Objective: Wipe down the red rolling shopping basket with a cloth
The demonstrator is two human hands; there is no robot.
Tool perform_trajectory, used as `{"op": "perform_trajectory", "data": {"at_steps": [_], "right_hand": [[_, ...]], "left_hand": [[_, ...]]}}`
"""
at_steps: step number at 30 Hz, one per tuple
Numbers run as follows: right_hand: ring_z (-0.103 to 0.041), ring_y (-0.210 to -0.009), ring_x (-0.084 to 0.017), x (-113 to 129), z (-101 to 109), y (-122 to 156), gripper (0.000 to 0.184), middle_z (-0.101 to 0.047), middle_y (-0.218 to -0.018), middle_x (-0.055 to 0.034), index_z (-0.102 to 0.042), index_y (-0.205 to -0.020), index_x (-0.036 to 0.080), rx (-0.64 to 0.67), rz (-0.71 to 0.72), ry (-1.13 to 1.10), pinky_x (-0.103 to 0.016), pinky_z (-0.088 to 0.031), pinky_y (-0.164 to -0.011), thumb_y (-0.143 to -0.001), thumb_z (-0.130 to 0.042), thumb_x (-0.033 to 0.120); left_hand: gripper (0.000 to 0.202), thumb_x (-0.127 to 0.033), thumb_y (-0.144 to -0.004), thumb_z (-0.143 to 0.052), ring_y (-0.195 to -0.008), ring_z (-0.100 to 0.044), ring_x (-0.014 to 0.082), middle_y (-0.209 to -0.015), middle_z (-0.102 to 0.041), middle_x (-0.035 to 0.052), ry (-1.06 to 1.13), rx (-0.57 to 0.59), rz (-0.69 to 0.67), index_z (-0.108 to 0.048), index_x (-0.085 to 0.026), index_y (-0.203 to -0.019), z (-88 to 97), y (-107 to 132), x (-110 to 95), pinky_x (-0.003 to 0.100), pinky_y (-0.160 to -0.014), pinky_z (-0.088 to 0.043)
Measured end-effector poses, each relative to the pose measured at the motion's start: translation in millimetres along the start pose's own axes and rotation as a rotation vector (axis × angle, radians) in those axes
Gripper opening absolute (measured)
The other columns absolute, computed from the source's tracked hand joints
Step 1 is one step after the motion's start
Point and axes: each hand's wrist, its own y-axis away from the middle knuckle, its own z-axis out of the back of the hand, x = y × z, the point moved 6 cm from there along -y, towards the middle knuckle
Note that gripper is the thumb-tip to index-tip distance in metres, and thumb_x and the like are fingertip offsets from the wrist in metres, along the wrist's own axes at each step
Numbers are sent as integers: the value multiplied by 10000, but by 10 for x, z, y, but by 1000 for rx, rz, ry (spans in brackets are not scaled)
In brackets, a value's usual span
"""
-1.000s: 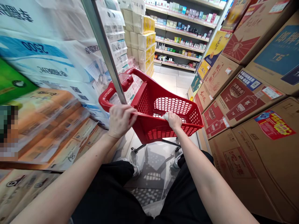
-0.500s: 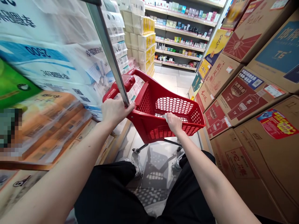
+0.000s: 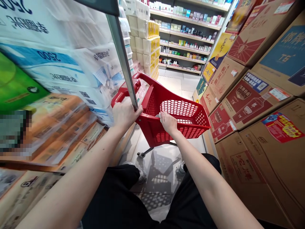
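Red plastic cart [image 3: 181, 117], one only, stands on the tiled aisle floor [image 3: 176, 84], its long axis pointing away toward far shelves [image 3: 188, 35]. Left hand [image 3: 125, 113] has fingers closed on its near rim beside a metal post [image 3: 124, 60]. Right hand [image 3: 168, 122] grips a white cloth [image 3: 159, 116] on the rim.

"T6" stands on the blue-faced carton [image 3: 283, 58]; mirrored "2600" on the tissue pack [image 3: 47, 57].

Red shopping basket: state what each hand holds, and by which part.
Left hand grips the red basket by its near rim. Right hand clutches a white cloth against that rim.
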Motion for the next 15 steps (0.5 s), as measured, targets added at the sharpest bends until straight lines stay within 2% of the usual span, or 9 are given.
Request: {"op": "perform_trajectory", "data": {"at_steps": [2, 6, 10, 15], "right_hand": [[-636, -827, -142, -68, 21, -32, 475, -678, -945, -28, -566, -1014, 224, 33, -6, -16, -225, -353, -656, -1030, -136, 427], [-635, -823, -143, -187, 74, -9, 489, -683, -955, -13, -571, -1001, 235, 15, -11, -16, -230, -342, -648, -1034, -113, 402], [-615, -836, -153, -213, 128, 91, 485, -668, -933, -39, -567, -989, 202, -74, -11, 3, -245, -351, -697, -1034, -126, 400], [-560, -963, -184, -68, 175, 243, 420, -630, -1028, -92, -538, -1073, 169, -211, 4, 20, -286, -349, -845, -1030, -185, 393]], "left_hand": [[514, -553, -839, -383, -783, -629, 302, -708, -664, 138, 8, 13, -4, -696, -147, -805, -4, 16, -40, 401, -748, -403], [563, -563, -860, -345, -755, -623, 308, -678, -654, 149, -11, 20, -40, -704, -134, -798, 5, 66, -158, 403, -735, -394], [552, -551, -872, -348, -724, -619, 295, -691, -660, 149, 2, 10, -59, -704, -137, -790, 15, 110, -266, 396, -719, -383], [545, -549, -876, -346, -727, -622, 285, -707, -669, 139, -14, -3, -70, -700, -144, -785, 27, 130, -355, 383, -717, -382]]}}
